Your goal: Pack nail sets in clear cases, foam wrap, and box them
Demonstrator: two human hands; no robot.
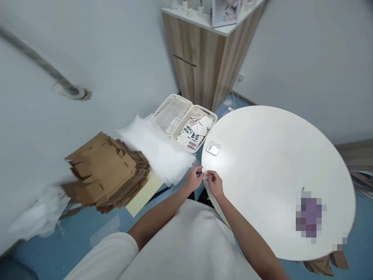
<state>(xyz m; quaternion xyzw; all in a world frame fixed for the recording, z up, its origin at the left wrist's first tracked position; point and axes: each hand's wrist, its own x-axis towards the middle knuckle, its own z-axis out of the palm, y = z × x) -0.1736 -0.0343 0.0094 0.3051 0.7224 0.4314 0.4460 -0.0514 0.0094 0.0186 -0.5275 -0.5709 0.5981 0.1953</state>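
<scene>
My left hand (pixel 194 178) is at the left edge of the round white table (pixel 256 155), its thumb and fingers curved and apart, with nothing visible between them. Just to its right, my right hand (pixel 215 183) has its fingers curled in a pinch over the table's edge; whatever it may hold is too small to make out. Beyond both hands, a small clear square case (pixel 213 148) with a pale label lies flat on the table.
Left of the table stand two white baskets, one with clear cases (pixel 172 113), the other with cards (pixel 198 130). White foam sheets (pixel 157 149) and stacked flat cardboard boxes (pixel 107 171) lie further left. A wooden cabinet (pixel 201 58) stands behind. A blurred-out purple patch (pixel 311 216) is at right.
</scene>
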